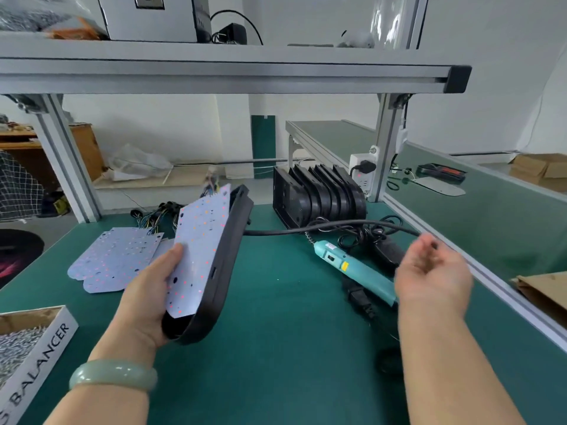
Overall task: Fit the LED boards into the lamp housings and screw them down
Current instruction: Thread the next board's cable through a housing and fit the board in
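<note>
— Where is the lamp housing (225,256)?

— Lifted off the green bench (291,332), tilted on edge, its long axis running from seven o'clock to one o'clock. The left hand (147,289) grips its lower end, thumb pressed on the LED board (199,250) that lies in the housing's open face.

— And the right hand (429,271)?

— At three o'clock from the housing, palm up, fingers loosely curled (it is blurred). A black cable (337,225) runs from the housing to its fingertips; I cannot tell whether they pinch it.

— The driver?

— The teal electric screwdriver (346,265) lies on the bench just beside that hand, at its nine o'clock.

— What else?

— Spare LED boards (116,259) lie flat at nine o'clock from the housing, a row of black housings (319,197) stands at one o'clock, and a box of screws (30,342) sits at eight o'clock.
</note>
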A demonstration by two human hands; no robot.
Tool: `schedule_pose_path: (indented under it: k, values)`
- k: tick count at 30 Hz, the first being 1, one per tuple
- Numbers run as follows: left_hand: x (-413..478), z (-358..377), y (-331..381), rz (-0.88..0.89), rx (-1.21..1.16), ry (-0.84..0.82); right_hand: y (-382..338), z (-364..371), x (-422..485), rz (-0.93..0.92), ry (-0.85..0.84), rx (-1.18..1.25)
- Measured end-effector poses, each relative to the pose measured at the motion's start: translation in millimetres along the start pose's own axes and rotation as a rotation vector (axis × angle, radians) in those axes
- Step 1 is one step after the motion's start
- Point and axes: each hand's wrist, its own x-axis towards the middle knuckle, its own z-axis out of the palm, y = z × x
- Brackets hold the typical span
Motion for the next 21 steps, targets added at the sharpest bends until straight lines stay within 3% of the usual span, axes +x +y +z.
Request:
schedule_pose_path:
  k: [3, 5, 6, 8, 10, 11, 14, 17, 19, 21]
  values:
    - [0.2, -1.5, -0.2, -0.017, 0.050, -0.031, -0.6, -1.9, 7.1, -0.246, 0.018, -0.334]
    - [-1.4, 2.6, -2.1, -0.041, 0.080, -0.042, 19.3, -5.2, -4.7, -0.494, -0.204, -0.804]
    - [-2.0, 4.9, -5.0, -0.033, 0.109, -0.060, 33.2, -9.8, -16.9, -0.547, -0.420, -1.054]
    - [-6.7, 14.6, -9.5, -0.010, 0.159, -0.111, 58.8, -27.4, -38.0, -0.373, -0.914, -1.393]
    - [-11.5, 24.2, -13.1, 0.035, 0.204, -0.167, 72.3, -41.3, -55.4, -0.042, -1.202, -1.463]
    - [-14.2, 29.3, -13.9, 0.064, 0.234, -0.195, 74.9, -43.7, -59.5, 0.050, -1.265, -1.451]
    - [-18.3, 38.0, -14.9, 0.103, 0.291, -0.206, 76.3, -44.7, -52.1, 0.119, -1.187, -1.378]
    - [-18.2, 35.1, -7.0, 0.134, 0.262, -0.091, 75.5, -43.1, -38.3, 0.062, -1.109, -1.377]
    - [-16.3, 28.4, 0.8, 0.138, 0.210, 0.007, 73.0, -46.2, -27.1, 0.118, -0.964, -1.314]
    - [-16.7, 22.8, 6.7, 0.105, 0.146, -0.019, 68.3, -46.4, -17.6, 0.241, -0.814, -1.196]
